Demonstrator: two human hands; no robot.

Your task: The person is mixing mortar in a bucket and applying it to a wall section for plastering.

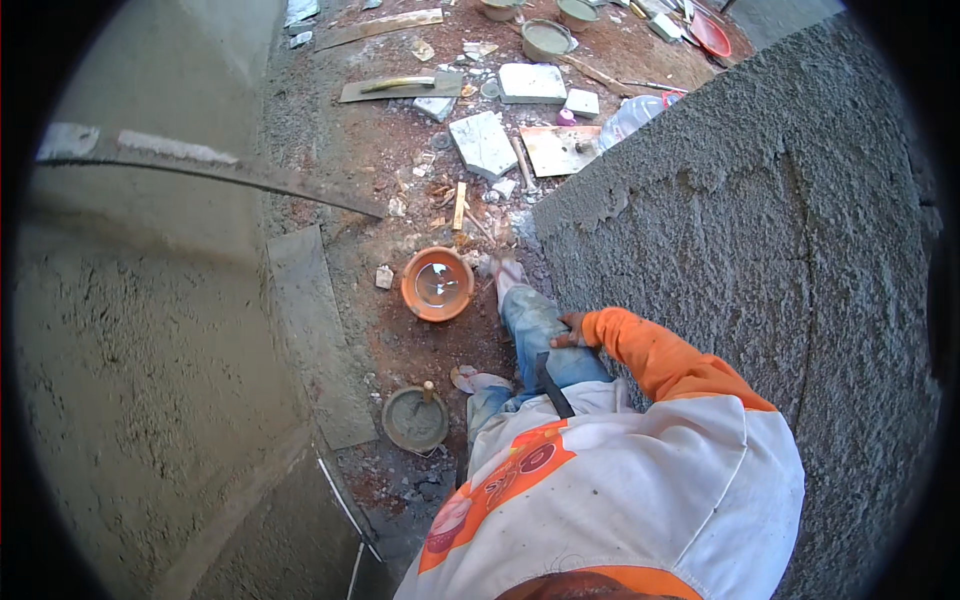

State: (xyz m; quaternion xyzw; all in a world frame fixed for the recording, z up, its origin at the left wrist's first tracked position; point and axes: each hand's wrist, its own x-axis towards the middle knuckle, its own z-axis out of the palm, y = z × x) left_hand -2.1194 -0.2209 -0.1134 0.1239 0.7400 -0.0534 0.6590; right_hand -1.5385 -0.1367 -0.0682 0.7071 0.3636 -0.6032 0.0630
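My right hand (pixel 572 331), at the end of an orange sleeve, rests on the leg of my blue jeans (pixel 540 325), fingers loosely spread with nothing seen in them. A dark flat strap-like piece (pixel 550 385) lies across my lap; what it belongs to is unclear. My left hand does not show. Ahead of my feet, to the left, an orange basin (pixel 410 285) on the ground holds shiny liquid. Nearer stands a round bucket (pixel 388 425) of grey mortar, with a tool's rounded handle (pixel 428 390) sticking up at its rim.
A rough grey mortar wall (pixel 700 240) rises on my right, a smoother one (pixel 150 330) on my left. A long straightedge (pixel 250 178) juts from the left. Ahead lie a plastering trowel (pixel 400 88), white blocks (pixel 484 145), a hammer (pixel 523 165), a plastic bottle (pixel 630 122) and mortar buckets (pixel 546 40).
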